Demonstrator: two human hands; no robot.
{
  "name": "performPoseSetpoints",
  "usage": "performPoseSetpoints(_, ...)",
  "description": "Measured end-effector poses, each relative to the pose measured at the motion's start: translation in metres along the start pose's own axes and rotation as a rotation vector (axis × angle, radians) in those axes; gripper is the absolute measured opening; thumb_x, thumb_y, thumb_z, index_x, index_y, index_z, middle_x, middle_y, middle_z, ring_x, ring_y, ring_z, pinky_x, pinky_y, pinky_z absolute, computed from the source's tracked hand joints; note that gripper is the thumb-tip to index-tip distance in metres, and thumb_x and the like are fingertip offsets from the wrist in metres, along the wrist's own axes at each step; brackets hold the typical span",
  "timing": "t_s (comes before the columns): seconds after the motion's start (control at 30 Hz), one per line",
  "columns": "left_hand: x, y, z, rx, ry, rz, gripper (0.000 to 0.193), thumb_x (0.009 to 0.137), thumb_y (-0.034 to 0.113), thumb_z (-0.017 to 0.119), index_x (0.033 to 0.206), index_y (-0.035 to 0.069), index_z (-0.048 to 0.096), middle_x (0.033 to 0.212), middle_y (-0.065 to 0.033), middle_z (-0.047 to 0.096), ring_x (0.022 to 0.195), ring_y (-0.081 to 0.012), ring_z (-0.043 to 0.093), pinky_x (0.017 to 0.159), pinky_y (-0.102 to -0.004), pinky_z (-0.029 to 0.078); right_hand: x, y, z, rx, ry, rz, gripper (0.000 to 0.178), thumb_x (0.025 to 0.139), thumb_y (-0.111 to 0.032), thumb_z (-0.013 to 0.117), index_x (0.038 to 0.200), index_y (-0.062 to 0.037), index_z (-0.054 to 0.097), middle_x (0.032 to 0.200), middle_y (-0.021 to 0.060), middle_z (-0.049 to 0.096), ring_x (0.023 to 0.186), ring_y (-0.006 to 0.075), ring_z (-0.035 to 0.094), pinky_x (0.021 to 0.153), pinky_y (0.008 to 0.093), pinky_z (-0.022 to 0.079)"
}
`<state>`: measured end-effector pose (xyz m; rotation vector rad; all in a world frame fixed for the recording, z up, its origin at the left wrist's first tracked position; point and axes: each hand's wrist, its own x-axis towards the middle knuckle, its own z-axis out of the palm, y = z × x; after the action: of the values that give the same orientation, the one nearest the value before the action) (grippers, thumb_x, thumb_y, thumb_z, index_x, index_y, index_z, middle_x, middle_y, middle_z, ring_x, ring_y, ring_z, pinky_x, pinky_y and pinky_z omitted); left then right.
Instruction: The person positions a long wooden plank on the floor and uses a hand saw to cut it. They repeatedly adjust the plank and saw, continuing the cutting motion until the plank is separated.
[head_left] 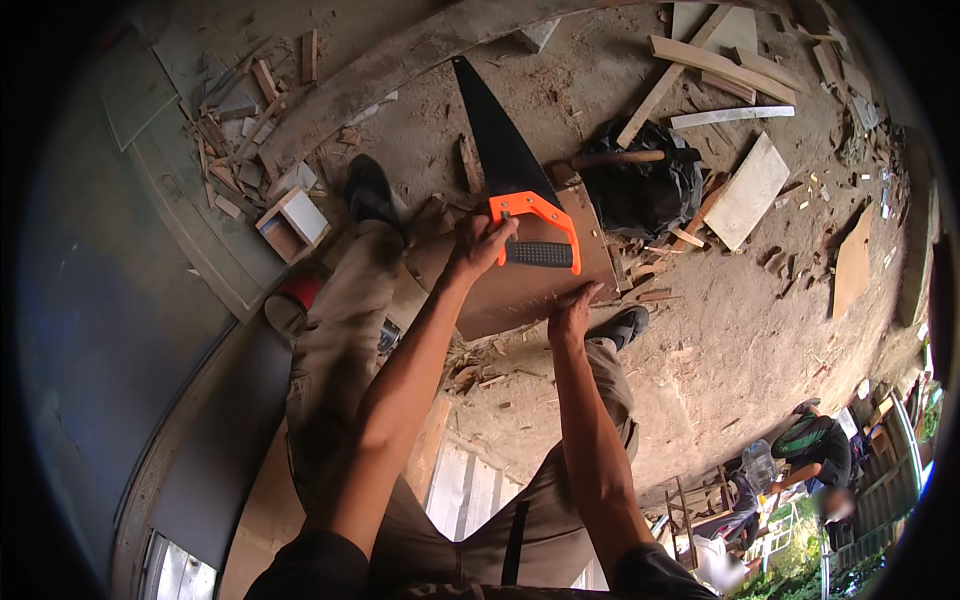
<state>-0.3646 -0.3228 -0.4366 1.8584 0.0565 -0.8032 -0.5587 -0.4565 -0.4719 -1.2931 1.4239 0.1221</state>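
A handsaw (510, 150) with a black blade and an orange-and-black handle points away from me, over a brown wooden board (500, 295). My left hand (484, 242) is closed around the left side of the saw's orange frame, and its black grip section is uncovered. My right hand (572, 312) holds the near right edge of the board, its fingers along that edge and partly hidden. The board lies between my feet, and I cannot tell what supports it from below.
A black plastic bag (640, 185) with a wooden handle (618, 158) across it lies beyond the board. Wood scraps (725, 68) litter the dirt floor. A small open wooden box (293, 225) and a red can (298, 290) stand left. Another person (815, 450) bends over at far right.
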Motion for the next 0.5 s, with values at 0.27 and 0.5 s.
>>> performPoseSetpoints(0.27, 0.026, -0.026, -0.021, 0.028, -0.056, 0.03, 0.03, 0.082, 0.028, 0.058, 0.068, 0.003, 0.065, 0.061, -0.0053, 0.063, 0.057, -0.0139, 0.06, 0.054, -0.032, 0.044, -0.01, -0.005, 0.041, -0.419, -0.047, 0.082, 0.082, 0.089, -0.012, 0.05, 0.149, -0.0024, -0.005, 0.117, 0.036, 0.055, 0.1, 0.0515, 0.056, 0.081, 0.0515, 0.046)
performPoseSetpoints(0.5, 0.012, -0.032, -0.051, -0.109, -0.001, -0.044, 0.03, 0.083, 0.026, 0.058, 0.067, 0.001, 0.063, 0.058, -0.0046, 0.06, 0.056, -0.0136, 0.057, 0.054, -0.0316, 0.043, -0.021, 0.004, 0.05, -0.594, -0.058, -0.385, 0.074, 0.094, -0.029, 0.044, 0.149, -0.0006, 0.004, 0.132, 0.0346, 0.045, 0.113, 0.0477, 0.051, 0.093, 0.0462, 0.044)
